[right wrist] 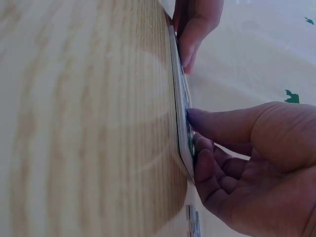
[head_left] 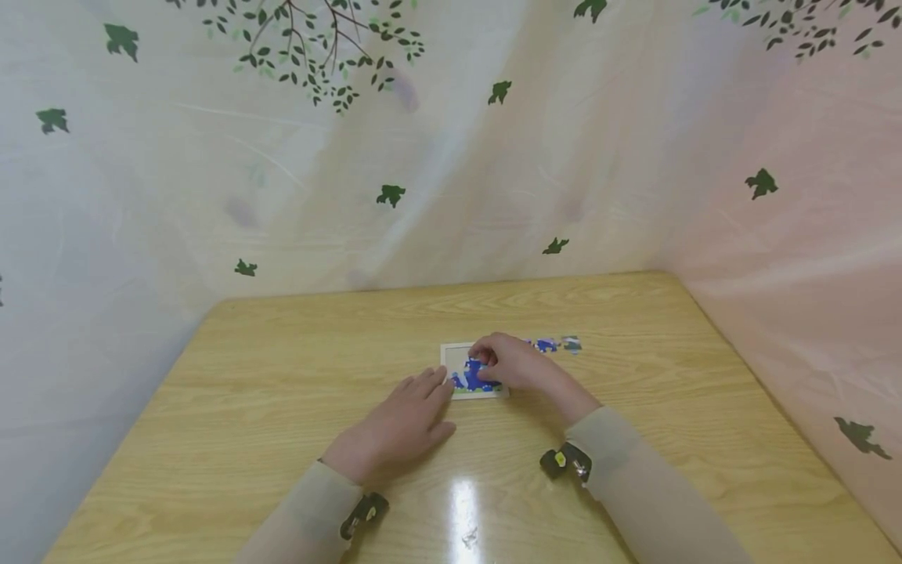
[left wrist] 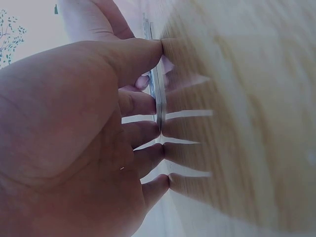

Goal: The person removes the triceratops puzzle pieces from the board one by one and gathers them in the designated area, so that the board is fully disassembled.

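A small jigsaw puzzle in a white frame lies on the table, its assembled blue pieces filling the lower part. My left hand lies spread at the frame's left side, fingertips on the frame edge and table. Over the puzzle, my right hand curls its fingers and pinches a blue puzzle piece between thumb and fingers; the piece is mostly hidden by the hand. In the right wrist view the thumb meets the puzzle surface, and the other fingers bend beside the frame.
Several loose puzzle pieces lie in a row right of the frame, partly behind the right hand. The wooden table has its back edge against a pale curtain printed with leaves, which also hangs on both sides.
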